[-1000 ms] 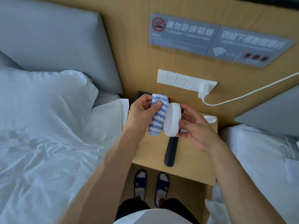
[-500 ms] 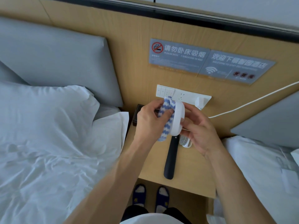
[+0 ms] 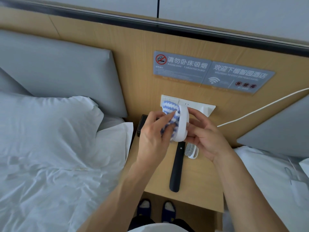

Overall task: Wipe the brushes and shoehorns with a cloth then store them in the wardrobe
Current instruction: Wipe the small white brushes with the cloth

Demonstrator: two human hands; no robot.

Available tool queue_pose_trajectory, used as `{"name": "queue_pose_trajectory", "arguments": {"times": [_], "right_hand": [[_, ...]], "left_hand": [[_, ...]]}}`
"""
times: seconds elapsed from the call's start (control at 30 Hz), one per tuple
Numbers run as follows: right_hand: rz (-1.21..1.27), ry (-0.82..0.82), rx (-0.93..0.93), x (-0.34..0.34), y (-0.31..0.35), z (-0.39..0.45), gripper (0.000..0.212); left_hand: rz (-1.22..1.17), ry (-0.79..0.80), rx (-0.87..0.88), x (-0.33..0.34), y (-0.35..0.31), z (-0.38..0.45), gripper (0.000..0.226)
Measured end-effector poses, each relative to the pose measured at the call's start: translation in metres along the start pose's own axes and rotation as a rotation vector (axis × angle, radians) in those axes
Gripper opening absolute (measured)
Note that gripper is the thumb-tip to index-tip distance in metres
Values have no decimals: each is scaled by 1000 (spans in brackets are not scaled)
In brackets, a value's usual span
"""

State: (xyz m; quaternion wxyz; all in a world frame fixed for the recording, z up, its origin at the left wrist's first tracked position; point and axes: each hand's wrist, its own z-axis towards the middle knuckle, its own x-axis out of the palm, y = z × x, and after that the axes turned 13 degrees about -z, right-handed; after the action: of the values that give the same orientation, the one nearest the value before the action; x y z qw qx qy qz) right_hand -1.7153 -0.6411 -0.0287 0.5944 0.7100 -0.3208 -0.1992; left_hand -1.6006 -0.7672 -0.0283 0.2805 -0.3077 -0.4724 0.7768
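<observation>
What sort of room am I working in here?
Almost certainly a hotel guest room: a bed with white bedding, a wooden nightstand beside it, and a wall sign that forbids smoking in bed and welcomes guests, with a Wi-Fi symbol.

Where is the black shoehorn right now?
In the head view, the black shoehorn lies flat on the wooden nightstand between the beds, below the hands, with a white brush just right of its upper end.

The table (image 3: pixel 197 185) stands between two beds. On it a shoehorn (image 3: pixel 177 168) lies lengthwise, a small brush (image 3: pixel 192 150) just to its right, a box (image 3: pixel 142 125) at the back left corner. Above them, hands hold another brush (image 3: pixel 182 124) against a cloth (image 3: pixel 168 111).
</observation>
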Motion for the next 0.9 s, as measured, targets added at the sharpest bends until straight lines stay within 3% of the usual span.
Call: {"name": "queue_pose_trajectory", "arguments": {"times": [0.17,0.4,0.63,0.73,0.83,0.9], "right_hand": [[-32,69,0,11,5,-4,46],[-1,-88,34,5,12,-2,36],[1,-198,101,1,19,-5,32],[53,-226,122,11,19,-8,31],[73,-228,130,23,16,-10,32],[94,-218,142,23,17,-11,32]], "left_hand": [[33,-103,21,-5,-8,26,26],[74,73,126,-4,-12,16,19],[-22,281,94,-14,-4,-3,24],[-50,185,56,-6,-8,-12,39],[-59,32,22,1,-13,-9,32],[-34,71,29,-3,-14,1,28]]}}
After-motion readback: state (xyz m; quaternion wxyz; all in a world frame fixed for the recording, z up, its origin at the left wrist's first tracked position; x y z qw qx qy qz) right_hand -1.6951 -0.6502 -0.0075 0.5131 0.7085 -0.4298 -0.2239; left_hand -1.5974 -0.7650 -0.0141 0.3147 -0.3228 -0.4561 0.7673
